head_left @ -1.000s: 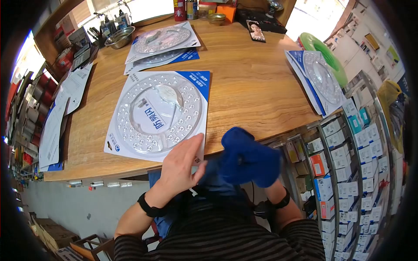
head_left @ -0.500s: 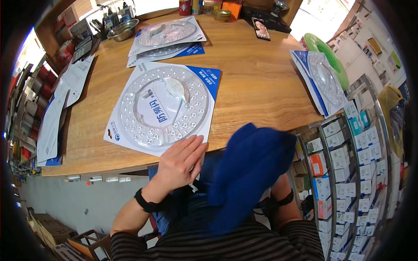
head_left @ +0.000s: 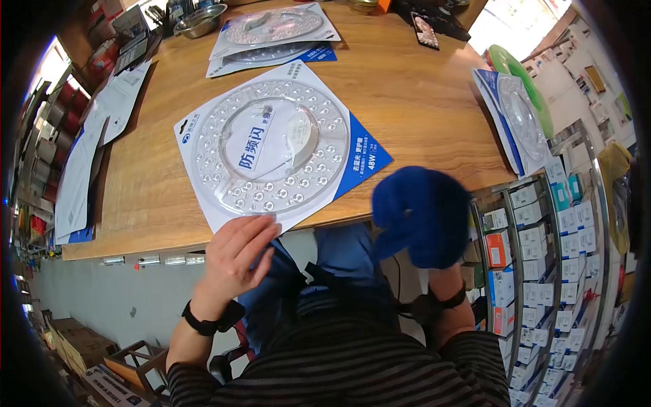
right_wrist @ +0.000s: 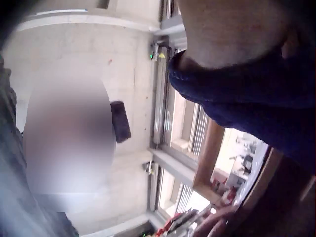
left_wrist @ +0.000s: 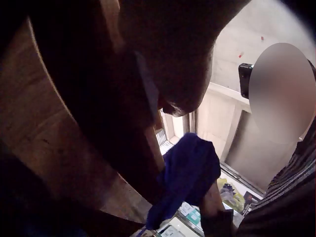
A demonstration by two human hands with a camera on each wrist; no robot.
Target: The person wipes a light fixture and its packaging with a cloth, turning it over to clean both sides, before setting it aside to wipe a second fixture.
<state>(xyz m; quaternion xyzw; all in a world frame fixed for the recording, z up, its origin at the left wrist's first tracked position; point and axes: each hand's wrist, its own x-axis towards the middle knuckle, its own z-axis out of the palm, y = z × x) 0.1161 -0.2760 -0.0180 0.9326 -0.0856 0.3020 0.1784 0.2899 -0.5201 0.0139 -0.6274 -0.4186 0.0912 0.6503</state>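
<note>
A ring-shaped LED light module in a clear blister pack [head_left: 278, 146], on white and blue card marked 48W, lies at the desk's near edge. My left hand [head_left: 237, 254] touches the pack's near corner, its fingers fairly straight and the thumb apart from them. To the right of the pack, my right hand holds a bunched dark blue cloth [head_left: 424, 217]. The cloth covers the hand, so only the wrist [head_left: 445, 281] shows below it. Blue fabric [right_wrist: 247, 98] hangs around that hand in the right wrist view, and the same cloth [left_wrist: 190, 168] appears in the left wrist view.
More light packs [head_left: 274, 30] are stacked at the back, and another pile [head_left: 519, 122] sits at the right edge. Cards [head_left: 98, 149] lie along the left. A phone [head_left: 425, 30] and metal bowl [head_left: 201, 20] stand farther back. Shelves of small boxes [head_left: 536, 258] flank the right.
The light pack has turned clockwise, its blue corner swinging down to the right. My left hand has shifted left with its near corner. The blue cloth has swung about and now bunches near the desk's edge.
</note>
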